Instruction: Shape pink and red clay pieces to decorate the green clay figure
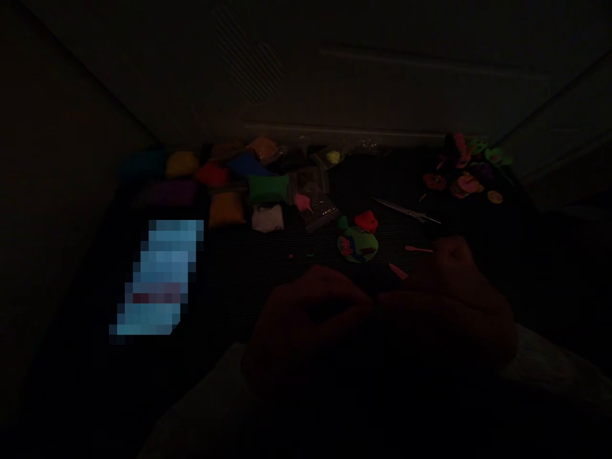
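In the dim light, my left hand (306, 325) and my right hand (459, 306) meet at their fingertips in front of me. A small green piece of modelling clay (378, 310) shows faintly between the pinched fingers; its shape is too dark to make out. Just beyond them lies a round light-green clay disc (368, 241) with small coloured pieces on it. A red clay shape (366, 220) and a dark green lump (343, 222) are at its upper edge. A pink pointed tool (398, 271) and a slim pink tool (417, 248) lie close to my right hand.
Scissors (404, 211) lie open behind the disc. Packs of coloured clay, among them a green pack (268, 189) and a white pack (268, 218), fill the back left. A lit, pixelated screen (160, 274) stands at left. Finished-looking clay figures (467, 183) sit at back right.
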Demonstrator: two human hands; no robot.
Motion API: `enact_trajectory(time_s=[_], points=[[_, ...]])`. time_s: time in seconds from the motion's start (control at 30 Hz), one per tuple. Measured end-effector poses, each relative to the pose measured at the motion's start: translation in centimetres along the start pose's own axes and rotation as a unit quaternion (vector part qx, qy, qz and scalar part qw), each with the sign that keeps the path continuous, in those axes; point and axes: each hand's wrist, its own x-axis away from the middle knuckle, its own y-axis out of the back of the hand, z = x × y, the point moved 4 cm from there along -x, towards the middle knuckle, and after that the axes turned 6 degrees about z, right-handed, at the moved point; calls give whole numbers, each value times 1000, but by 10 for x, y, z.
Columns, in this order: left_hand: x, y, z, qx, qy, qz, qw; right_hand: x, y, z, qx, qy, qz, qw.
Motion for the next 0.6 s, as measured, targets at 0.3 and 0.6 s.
enact_trajectory(time_s=[0.3, 0.6], points=[[2, 2, -4, -26, -74, -41, 996, 15, 12, -28, 83, -85, 2, 993], [3, 5, 1, -78, -76, -74, 991, 70, 6, -168, 121, -299, 174, 930]])
